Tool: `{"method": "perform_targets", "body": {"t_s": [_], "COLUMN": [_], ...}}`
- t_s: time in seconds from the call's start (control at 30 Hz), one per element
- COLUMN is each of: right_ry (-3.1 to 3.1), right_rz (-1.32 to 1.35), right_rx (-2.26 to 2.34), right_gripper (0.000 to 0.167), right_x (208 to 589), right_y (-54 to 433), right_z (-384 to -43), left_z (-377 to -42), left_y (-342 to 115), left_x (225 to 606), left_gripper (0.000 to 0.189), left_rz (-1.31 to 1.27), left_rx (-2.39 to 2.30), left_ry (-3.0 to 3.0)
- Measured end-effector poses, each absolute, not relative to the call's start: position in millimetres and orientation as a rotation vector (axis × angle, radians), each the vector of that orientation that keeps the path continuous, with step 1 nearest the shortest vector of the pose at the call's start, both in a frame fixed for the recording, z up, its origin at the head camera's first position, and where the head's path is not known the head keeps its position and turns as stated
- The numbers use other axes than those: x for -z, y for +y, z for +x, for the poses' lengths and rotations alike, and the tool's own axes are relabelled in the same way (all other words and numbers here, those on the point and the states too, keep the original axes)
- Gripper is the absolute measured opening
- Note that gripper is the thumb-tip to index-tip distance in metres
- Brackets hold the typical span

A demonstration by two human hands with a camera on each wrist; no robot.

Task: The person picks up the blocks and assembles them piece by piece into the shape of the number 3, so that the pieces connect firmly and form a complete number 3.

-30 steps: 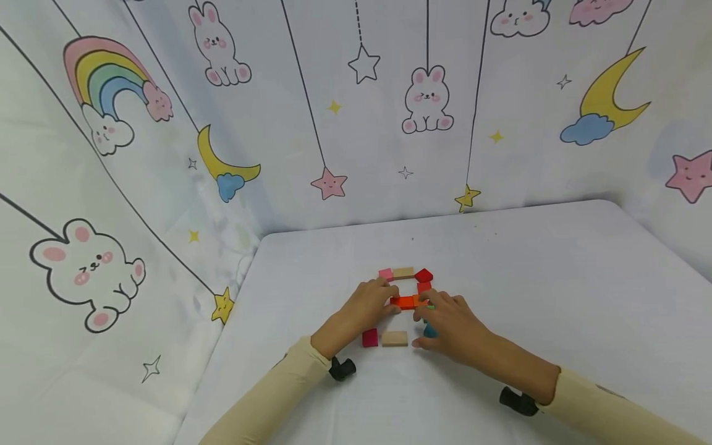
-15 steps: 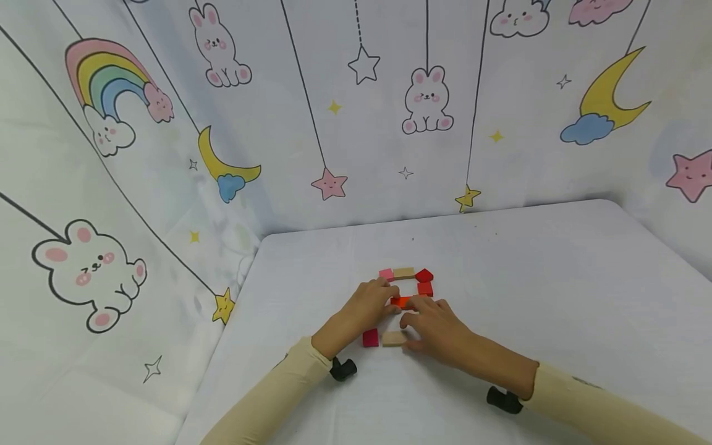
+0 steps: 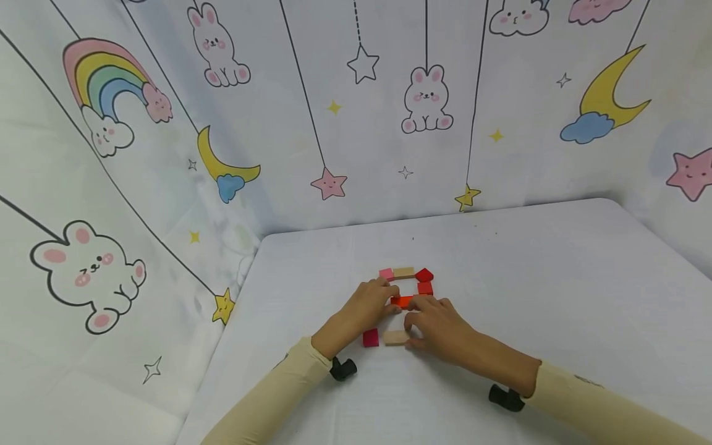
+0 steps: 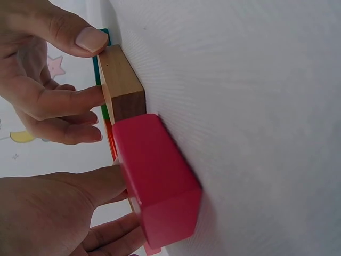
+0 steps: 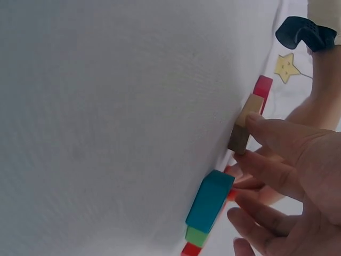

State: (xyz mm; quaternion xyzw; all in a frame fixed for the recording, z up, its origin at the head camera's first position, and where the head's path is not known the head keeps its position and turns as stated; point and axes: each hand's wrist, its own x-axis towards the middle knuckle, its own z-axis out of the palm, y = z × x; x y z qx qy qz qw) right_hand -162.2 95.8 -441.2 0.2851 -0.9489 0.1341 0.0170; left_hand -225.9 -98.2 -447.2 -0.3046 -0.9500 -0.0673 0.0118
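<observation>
In the head view, my right hand is at the right end of a plain wooden block. Its thumb and index finger pinch this block, as the right wrist view shows. My left hand has thumb and index finger on either side of the left end of an orange block. A crimson block lies just left of the wooden one, with a small gap in the head view. A teal block and a green block sit beside the right fingers, hidden from the head view.
Behind the hands lie a pink block, another wooden block, a red pointed block and a red block. White cloth covers the table; a patterned curtain hangs behind.
My right hand has come left from the teal block to the wooden block, which has since shifted very slightly right. My left hand stays in place.
</observation>
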Motion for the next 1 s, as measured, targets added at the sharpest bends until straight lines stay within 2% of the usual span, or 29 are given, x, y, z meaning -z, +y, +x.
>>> {"method": "perform_targets", "body": {"t_s": [0.37,1.0], "right_ry": [-2.906,-2.997], "right_rz": [0.926,0.878], "right_rx": [-0.427,-0.387], "right_gripper": [0.023,0.027], "right_x": [440.1,433.7], "right_y": [111.6,119.9], "right_z": [-160.3,-161.0], "left_z": [-225.1,-224.7], "left_y": [-97.8,-98.6], "left_x": [445.5,447.2], "left_gripper": [0.026,0.028], "left_rz": [-0.943,-0.937], "left_rx": [0.227,0.226], "left_ry": [-2.97,-2.981]}}
